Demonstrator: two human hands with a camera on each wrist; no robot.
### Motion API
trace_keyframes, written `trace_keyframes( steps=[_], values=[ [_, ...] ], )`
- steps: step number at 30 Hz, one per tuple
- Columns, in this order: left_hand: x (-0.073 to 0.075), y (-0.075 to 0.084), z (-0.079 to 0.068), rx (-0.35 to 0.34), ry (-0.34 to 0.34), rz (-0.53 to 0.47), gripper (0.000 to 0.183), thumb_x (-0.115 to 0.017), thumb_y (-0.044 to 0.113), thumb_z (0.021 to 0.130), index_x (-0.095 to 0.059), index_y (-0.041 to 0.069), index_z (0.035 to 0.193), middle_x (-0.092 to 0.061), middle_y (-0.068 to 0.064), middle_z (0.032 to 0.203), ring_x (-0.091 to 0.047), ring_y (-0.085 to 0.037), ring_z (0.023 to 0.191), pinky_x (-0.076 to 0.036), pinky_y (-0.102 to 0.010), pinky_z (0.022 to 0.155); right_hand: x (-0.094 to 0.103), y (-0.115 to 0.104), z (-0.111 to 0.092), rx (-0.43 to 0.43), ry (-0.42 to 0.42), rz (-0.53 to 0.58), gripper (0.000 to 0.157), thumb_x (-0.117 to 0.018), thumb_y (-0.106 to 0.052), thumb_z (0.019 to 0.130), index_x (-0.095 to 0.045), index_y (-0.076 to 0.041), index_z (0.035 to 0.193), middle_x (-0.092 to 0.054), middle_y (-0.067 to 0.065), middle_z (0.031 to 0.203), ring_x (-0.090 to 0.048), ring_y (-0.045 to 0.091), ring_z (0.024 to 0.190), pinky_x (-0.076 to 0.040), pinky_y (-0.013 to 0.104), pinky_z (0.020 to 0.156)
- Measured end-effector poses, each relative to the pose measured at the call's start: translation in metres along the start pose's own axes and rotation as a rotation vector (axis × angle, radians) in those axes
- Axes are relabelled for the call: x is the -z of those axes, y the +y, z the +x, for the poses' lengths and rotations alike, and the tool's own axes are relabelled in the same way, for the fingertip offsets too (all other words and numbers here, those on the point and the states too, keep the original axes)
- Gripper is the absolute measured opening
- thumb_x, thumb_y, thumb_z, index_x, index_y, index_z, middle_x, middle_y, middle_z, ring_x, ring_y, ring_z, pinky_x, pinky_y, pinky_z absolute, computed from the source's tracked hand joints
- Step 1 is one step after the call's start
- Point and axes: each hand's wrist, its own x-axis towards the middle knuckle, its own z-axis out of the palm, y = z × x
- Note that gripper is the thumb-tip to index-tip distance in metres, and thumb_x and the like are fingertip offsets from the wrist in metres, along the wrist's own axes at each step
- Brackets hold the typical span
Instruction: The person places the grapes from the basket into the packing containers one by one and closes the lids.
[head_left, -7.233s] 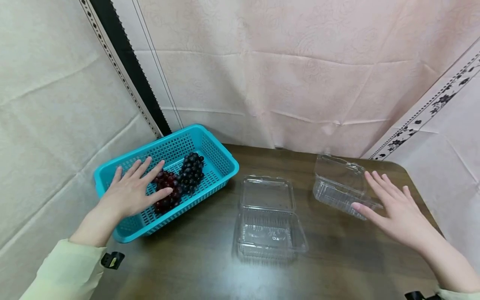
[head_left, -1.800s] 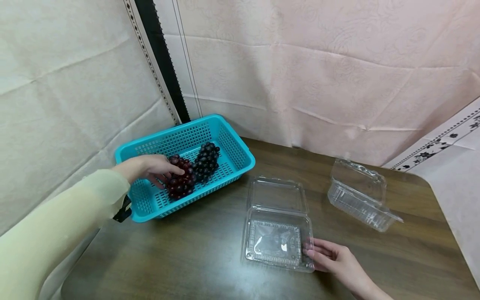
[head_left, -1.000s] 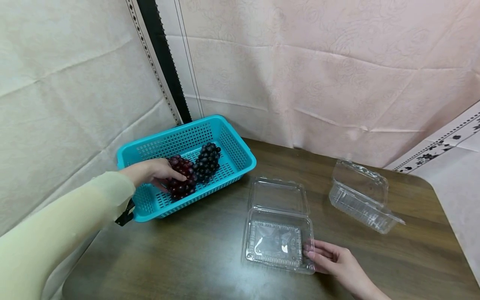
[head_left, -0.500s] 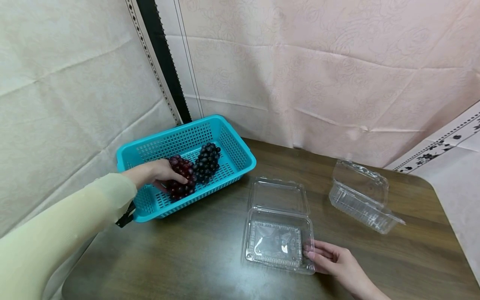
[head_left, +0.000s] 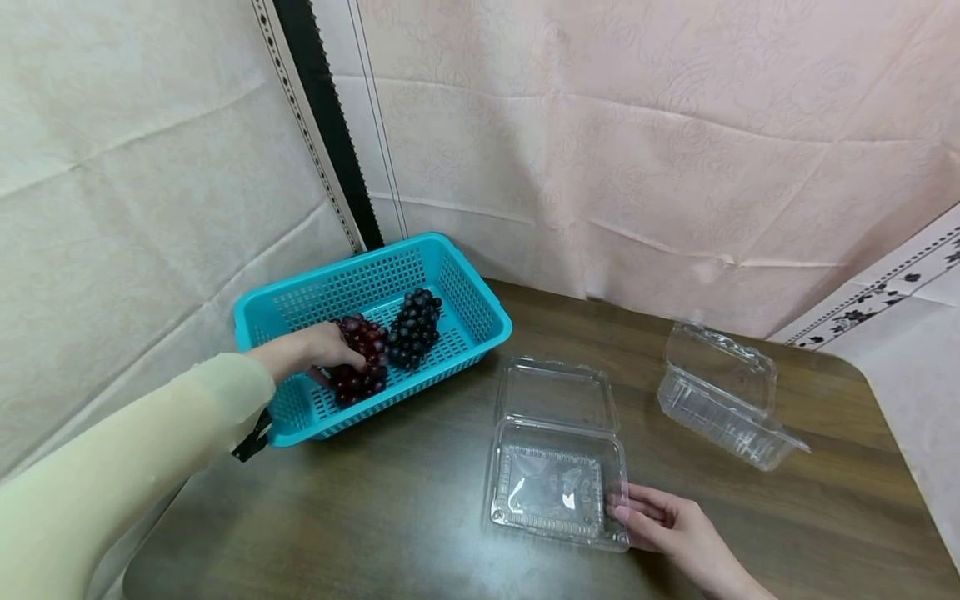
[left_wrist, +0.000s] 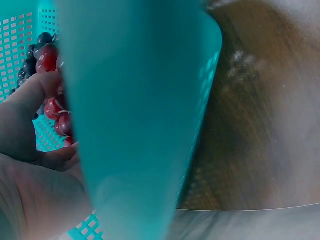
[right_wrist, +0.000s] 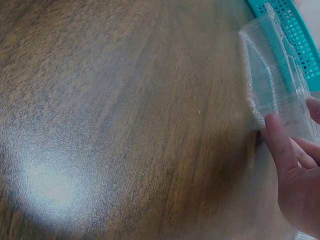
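Note:
In the head view, a bunch of red grapes [head_left: 363, 385] lies in the blue-green basket [head_left: 431, 383]. My left hand [head_left: 321, 346] reaches over the basket's near left side and grips this bunch, thumb on top. The left wrist view shows the thumb against the red grapes [left_wrist: 56, 109]; the basket wall [left_wrist: 135, 100] hides much of the bunch. At the middle of the table stands an opened clear plastic clamshell box [head_left: 551, 479]. Its right side wall is pinched between thumb and fingers of my right hand [head_left: 675, 529], also seen in the right wrist view.
A bunch of black grapes [head_left: 415, 327] rests beside the red one in the basket. Further right, a second clear clamshell box [head_left: 720, 417] stands opened and angled. Patterned cloth [head_left: 637, 167] hangs behind the wooden table [head_left: 360, 508].
Both hands were spread earlier, the right by the far box. Since then the left has taken hold of the red grapes, and the right has moved to the nearer box and pinched its side.

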Motion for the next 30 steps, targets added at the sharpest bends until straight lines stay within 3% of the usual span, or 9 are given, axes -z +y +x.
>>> trace_keyframes(
  steps=[7, 11, 14, 20, 24, 26, 30],
  values=[
    [0.000, -0.002, 0.001, -0.001, 0.018, -0.009, 0.052, -0.069, 0.023, 0.103, -0.050, -0.013, 0.135, -0.049, -0.032, 0.141, -0.056, -0.046, 0.130, -0.066, -0.046, 0.085, 0.000, 0.000, 0.000, -0.016, -0.004, -0.001, 0.056, -0.060, -0.011, 0.110, -0.039, 0.026, 0.148, -0.061, 0.036, 0.140, -0.071, 0.004, 0.113, -0.062, 0.028, 0.089],
    [0.004, -0.003, 0.000, -0.008, 0.008, -0.007, 0.062, -0.067, 0.024, 0.104, -0.043, -0.016, 0.145, -0.041, -0.036, 0.151, -0.050, -0.048, 0.137, -0.066, -0.046, 0.085, 0.000, 0.000, 0.000, -0.031, -0.006, 0.000, 0.056, -0.061, -0.012, 0.110, -0.040, 0.025, 0.148, -0.062, 0.035, 0.140, -0.071, 0.004, 0.113, -0.062, 0.028, 0.089],
    [0.008, -0.003, -0.001, -0.012, 0.002, -0.011, 0.061, -0.066, 0.024, 0.104, -0.046, -0.016, 0.146, -0.040, -0.036, 0.154, -0.048, -0.048, 0.140, -0.066, -0.046, 0.085, 0.001, -0.001, 0.000, -0.038, -0.004, 0.000, 0.056, -0.061, -0.012, 0.110, -0.042, 0.024, 0.148, -0.064, 0.033, 0.139, -0.071, 0.004, 0.112, -0.063, 0.028, 0.088],
    [0.013, -0.005, -0.002, -0.013, 0.006, -0.024, 0.044, -0.066, 0.022, 0.103, -0.060, -0.011, 0.131, -0.049, -0.031, 0.144, -0.055, -0.042, 0.132, -0.066, -0.045, 0.084, 0.001, 0.000, 0.001, -0.020, -0.007, -0.004, 0.053, -0.061, -0.010, 0.110, -0.044, 0.024, 0.146, -0.067, 0.031, 0.135, -0.072, 0.005, 0.112, -0.063, 0.027, 0.087],
    [0.015, -0.005, -0.001, -0.021, 0.020, 0.000, 0.022, -0.066, 0.022, 0.103, -0.061, 0.001, 0.099, -0.052, -0.025, 0.130, -0.059, -0.032, 0.116, -0.066, -0.044, 0.084, 0.001, 0.000, 0.001, -0.016, -0.012, 0.002, 0.052, -0.060, -0.010, 0.110, -0.044, 0.024, 0.146, -0.066, 0.030, 0.137, -0.071, 0.004, 0.113, -0.062, 0.027, 0.088],
    [0.017, -0.005, -0.001, -0.028, 0.025, 0.025, 0.024, -0.066, 0.022, 0.103, -0.055, 0.008, 0.087, -0.050, -0.024, 0.130, -0.058, -0.031, 0.114, -0.066, -0.044, 0.085, 0.001, 0.000, 0.001, -0.016, -0.012, 0.005, 0.053, -0.060, -0.010, 0.110, -0.043, 0.024, 0.146, -0.066, 0.030, 0.138, -0.071, 0.004, 0.114, -0.062, 0.027, 0.088],
    [0.018, -0.004, -0.002, -0.036, 0.028, 0.074, 0.022, -0.066, 0.024, 0.103, -0.059, 0.006, 0.091, -0.046, -0.031, 0.144, -0.057, -0.041, 0.127, -0.065, -0.046, 0.086, 0.000, 0.000, 0.001, -0.020, -0.010, 0.004, 0.052, -0.060, -0.010, 0.110, -0.044, 0.024, 0.146, -0.066, 0.029, 0.137, -0.071, 0.005, 0.113, -0.062, 0.027, 0.088]
  ],
)
